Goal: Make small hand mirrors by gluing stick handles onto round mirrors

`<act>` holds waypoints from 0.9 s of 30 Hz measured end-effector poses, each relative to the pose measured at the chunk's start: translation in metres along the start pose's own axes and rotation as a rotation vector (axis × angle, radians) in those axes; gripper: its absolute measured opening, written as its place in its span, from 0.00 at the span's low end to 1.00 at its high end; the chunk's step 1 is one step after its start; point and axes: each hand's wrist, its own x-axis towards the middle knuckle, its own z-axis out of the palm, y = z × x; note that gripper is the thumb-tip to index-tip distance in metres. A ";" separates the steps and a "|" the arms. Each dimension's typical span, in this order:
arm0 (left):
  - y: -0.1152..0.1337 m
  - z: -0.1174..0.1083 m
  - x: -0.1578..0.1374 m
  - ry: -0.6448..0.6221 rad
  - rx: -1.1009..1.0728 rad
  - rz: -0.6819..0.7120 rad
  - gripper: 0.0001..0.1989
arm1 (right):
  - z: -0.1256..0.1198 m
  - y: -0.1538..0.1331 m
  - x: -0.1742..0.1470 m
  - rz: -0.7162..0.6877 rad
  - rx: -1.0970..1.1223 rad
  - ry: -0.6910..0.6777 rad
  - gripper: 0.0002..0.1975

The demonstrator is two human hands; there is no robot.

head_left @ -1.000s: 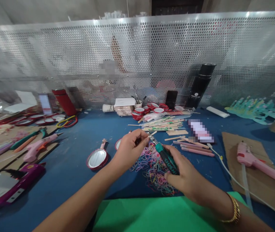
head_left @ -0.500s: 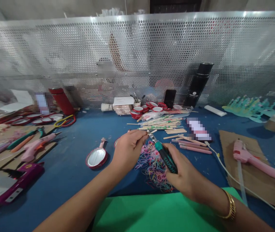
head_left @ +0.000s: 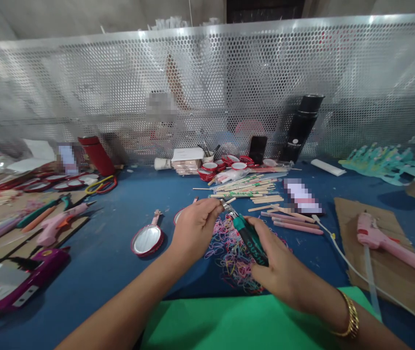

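My left hand (head_left: 193,229) pinches a thin pale wooden stick (head_left: 231,200), one short end of which pokes out past the fingertips. Cutting pliers (head_left: 248,237) with black and teal handles are gripped in my right hand (head_left: 283,265). Their metal jaws meet the stick beside my left fingertips; whether they are closed through it I cannot tell. Beneath both hands lies a loose heap of coloured rubber bands (head_left: 234,267). A small red-rimmed round mirror with a handle (head_left: 147,240) rests left of my left hand, and another red-rimmed piece (head_left: 178,216) is mostly hidden behind that hand.
Wooden sticks (head_left: 251,187) and red-rimmed mirrors (head_left: 209,170) lie beyond my hands. Pink glue guns (head_left: 393,245) rest on cardboard on both sides. A white cable (head_left: 342,257) crosses the right side. A black flask (head_left: 302,129) stands by the perforated metal screen (head_left: 207,73).
The camera view has shifted slightly. Both hands keep nearly the same pose, with the pliers' jaws still at the stick.
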 end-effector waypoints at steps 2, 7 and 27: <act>0.001 -0.001 0.000 -0.003 0.000 0.008 0.16 | -0.001 0.000 0.000 -0.016 -0.014 0.002 0.44; 0.000 -0.002 0.000 -0.006 0.008 0.022 0.16 | -0.003 -0.002 -0.001 -0.037 -0.023 0.002 0.45; 0.001 0.002 0.001 -0.022 0.047 0.028 0.17 | -0.001 -0.003 -0.002 -0.015 -0.021 0.059 0.40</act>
